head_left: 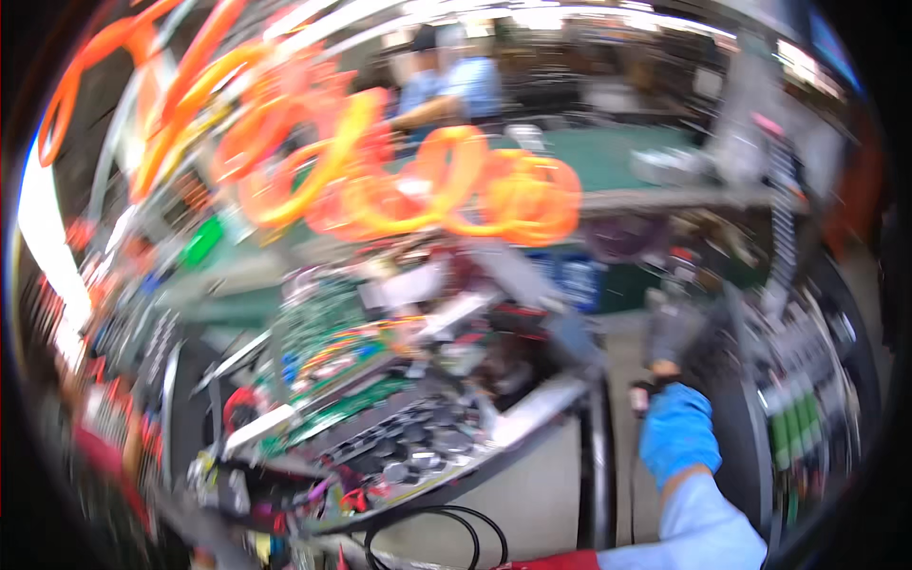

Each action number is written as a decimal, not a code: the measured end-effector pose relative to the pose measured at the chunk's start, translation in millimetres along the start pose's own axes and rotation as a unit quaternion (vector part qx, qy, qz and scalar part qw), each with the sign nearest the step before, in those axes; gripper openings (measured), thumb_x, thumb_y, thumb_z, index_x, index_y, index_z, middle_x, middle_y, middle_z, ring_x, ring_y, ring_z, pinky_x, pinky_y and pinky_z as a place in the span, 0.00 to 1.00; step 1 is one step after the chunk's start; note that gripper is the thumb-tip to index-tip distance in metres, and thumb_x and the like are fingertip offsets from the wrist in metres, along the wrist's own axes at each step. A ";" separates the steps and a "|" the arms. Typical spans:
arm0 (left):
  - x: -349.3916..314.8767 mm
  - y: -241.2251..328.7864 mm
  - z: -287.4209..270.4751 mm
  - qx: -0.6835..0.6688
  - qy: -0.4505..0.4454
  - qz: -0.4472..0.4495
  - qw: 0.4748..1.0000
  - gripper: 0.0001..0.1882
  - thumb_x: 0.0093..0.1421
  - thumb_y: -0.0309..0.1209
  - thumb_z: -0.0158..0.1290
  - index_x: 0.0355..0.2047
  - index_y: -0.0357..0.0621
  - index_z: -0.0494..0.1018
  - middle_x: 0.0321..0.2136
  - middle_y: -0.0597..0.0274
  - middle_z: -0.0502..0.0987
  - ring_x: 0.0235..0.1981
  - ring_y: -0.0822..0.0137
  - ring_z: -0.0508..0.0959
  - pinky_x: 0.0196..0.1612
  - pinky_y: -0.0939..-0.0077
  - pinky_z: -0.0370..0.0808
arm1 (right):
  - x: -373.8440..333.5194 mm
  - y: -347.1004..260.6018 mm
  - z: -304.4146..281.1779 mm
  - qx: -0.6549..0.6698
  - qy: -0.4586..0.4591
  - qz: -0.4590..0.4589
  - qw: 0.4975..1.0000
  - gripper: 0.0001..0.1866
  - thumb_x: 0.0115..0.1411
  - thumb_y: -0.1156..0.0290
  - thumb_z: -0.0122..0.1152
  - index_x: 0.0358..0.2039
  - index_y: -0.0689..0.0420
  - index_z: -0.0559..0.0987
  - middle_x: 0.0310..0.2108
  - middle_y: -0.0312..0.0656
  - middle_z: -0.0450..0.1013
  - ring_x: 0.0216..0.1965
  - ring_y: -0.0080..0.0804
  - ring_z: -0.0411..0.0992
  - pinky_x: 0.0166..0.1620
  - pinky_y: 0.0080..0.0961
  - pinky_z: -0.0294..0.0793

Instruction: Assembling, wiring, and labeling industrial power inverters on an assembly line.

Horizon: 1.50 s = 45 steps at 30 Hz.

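Observation:
My right hand point(673, 328), in what looks like a grey glove, reaches forward at the right. A bright blue covering point(679, 432) wraps the forearm, below a dark wrist band with a thin cord. Past the fingers lies a blurred dark item with a red part point(680, 258), beneath the bench's shelf edge; whether I touch it cannot be made out. To the left sits an opened electronic chassis point(532, 408) with green circuit boards point(328, 318), coloured wires and round black parts. My left hand is not visible. Motion smears the whole picture.
Orange coiled hoses point(418, 195) hang across the upper left. Another person in light blue point(472, 85) is beyond the green bench point(608, 152). A second chassis point(798, 427) with green modules stands at the right. A black cable point(475, 522) loops near the front.

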<state>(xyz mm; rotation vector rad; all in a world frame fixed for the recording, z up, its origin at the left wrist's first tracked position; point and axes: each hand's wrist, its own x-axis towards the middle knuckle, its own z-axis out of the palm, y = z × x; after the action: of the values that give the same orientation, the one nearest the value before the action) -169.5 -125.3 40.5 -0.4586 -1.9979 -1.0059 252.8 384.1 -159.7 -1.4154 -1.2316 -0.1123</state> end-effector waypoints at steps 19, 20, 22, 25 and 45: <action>24.2 12.7 -60.0 -0.084 -0.170 -0.027 0.981 0.25 0.59 0.29 0.45 0.56 0.29 0.70 0.48 0.51 0.73 0.51 0.62 0.72 0.57 0.72 0.65 | -28.7 130.8 210.3 -0.151 -0.370 0.177 0.899 0.32 0.57 0.63 0.51 0.60 0.66 0.67 0.54 0.65 0.70 0.54 0.63 0.69 0.56 0.44 0.68; 24.2 7.8 -60.6 -0.089 -0.176 -0.031 0.980 0.25 0.59 0.29 0.45 0.56 0.29 0.70 0.48 0.51 0.73 0.51 0.62 0.72 0.57 0.72 0.65 | -36.0 123.2 193.0 -0.074 -0.345 0.155 0.923 0.31 0.56 0.61 0.53 0.57 0.67 0.70 0.51 0.66 0.71 0.53 0.63 0.70 0.56 0.44 0.68; 25.0 -0.9 -60.2 -0.074 -0.177 0.010 0.981 0.25 0.57 0.26 0.46 0.55 0.29 0.70 0.48 0.51 0.73 0.51 0.60 0.73 0.56 0.71 0.67 | -60.7 104.2 156.5 0.040 -0.332 0.158 0.929 0.32 0.57 0.57 0.57 0.56 0.68 0.71 0.53 0.63 0.71 0.53 0.56 0.71 0.55 0.41 0.68; 28.1 -7.1 -57.8 -0.079 -0.154 0.083 0.981 0.24 0.54 0.23 0.46 0.53 0.31 0.71 0.46 0.48 0.74 0.49 0.57 0.76 0.54 0.69 0.71 | -99.6 69.7 93.8 0.194 -0.348 0.155 0.904 0.30 0.60 0.57 0.55 0.55 0.68 0.72 0.52 0.56 0.72 0.51 0.45 0.72 0.54 0.36 0.70; 23.7 -18.3 -58.1 -0.041 -0.082 0.195 0.977 0.20 0.47 0.19 0.46 0.43 0.32 0.72 0.41 0.33 0.74 0.34 0.38 0.79 0.35 0.56 0.81 | -152.4 50.4 20.0 0.384 -0.251 0.344 0.819 0.25 0.73 0.53 0.36 0.51 0.59 0.74 0.48 0.39 0.72 0.48 0.31 0.71 0.53 0.31 0.71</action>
<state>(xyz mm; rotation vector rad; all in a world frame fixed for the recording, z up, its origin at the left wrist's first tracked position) -164.8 -183.4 70.1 -0.9636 -1.9097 -0.8250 210.4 323.1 -303.4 -1.0792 -0.9073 1.2035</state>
